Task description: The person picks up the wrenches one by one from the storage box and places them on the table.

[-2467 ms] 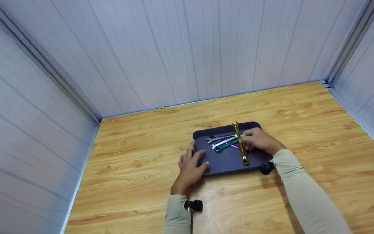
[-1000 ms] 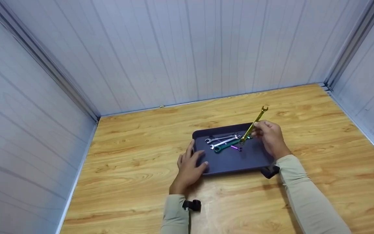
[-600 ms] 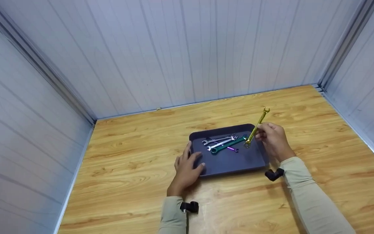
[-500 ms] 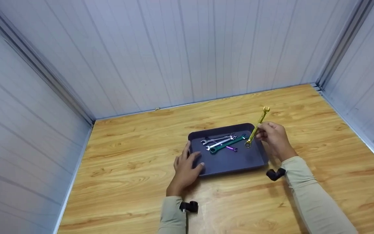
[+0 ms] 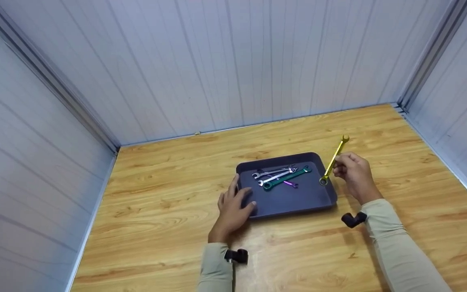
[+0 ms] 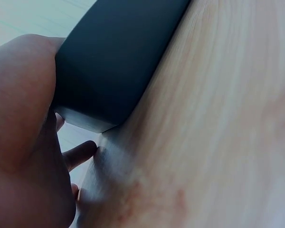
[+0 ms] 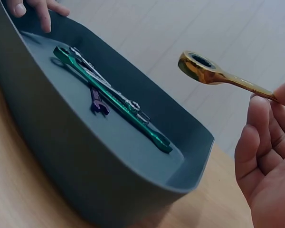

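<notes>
In the head view, my right hand (image 5: 356,175) pinches a gold combination wrench (image 5: 334,160) by its shank, above the right rim of a dark grey tray (image 5: 294,202). The wrench slants, open jaw up; the right wrist view shows its ratchet ring end (image 7: 199,66) toward the tray. My left hand (image 5: 232,211) holds the tray's left wall, thumb and a finger inside, other fingers outside. Inside the tray lie a green ratchet wrench (image 5: 288,177), silver wrenches (image 5: 276,177) and a purple wrench (image 5: 292,184), partly covered. The left wrist view shows the tray's outer wall (image 6: 114,61).
The tray stands on a wood-grain table (image 5: 168,194). White panel walls (image 5: 225,73) enclose the table at the back, left and right. A small light bit (image 5: 197,133) lies at the foot of the back wall. Each wrist wears a black camera mount (image 5: 237,256).
My right hand has lifted the gold wrench from over the pile and carried it right, to above the tray's right rim, turning it aslant. The left hand stays on the tray.
</notes>
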Motion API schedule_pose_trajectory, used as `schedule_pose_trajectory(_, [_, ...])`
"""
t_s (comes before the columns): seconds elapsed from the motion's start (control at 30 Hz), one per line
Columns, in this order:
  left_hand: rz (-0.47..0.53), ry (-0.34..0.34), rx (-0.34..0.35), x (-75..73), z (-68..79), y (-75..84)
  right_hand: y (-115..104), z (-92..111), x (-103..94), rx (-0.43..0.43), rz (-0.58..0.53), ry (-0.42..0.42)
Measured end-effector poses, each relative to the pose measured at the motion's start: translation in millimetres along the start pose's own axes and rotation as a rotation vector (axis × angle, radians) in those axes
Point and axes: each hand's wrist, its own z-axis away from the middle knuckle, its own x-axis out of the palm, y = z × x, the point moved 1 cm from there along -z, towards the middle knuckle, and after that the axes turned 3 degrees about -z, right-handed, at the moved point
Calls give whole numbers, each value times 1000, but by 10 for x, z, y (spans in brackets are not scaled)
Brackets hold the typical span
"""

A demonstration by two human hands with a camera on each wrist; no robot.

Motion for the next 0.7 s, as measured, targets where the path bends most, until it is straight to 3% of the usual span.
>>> schedule_pose_trajectory(0.43, [-8, -5, -9, 6, -4, -16, 23, 23, -160, 18, -1, -12])
schedule_pose_trajectory(0.7, [3, -12, -15, 1, 5, 2, 21, 28, -305, 36, 75, -17])
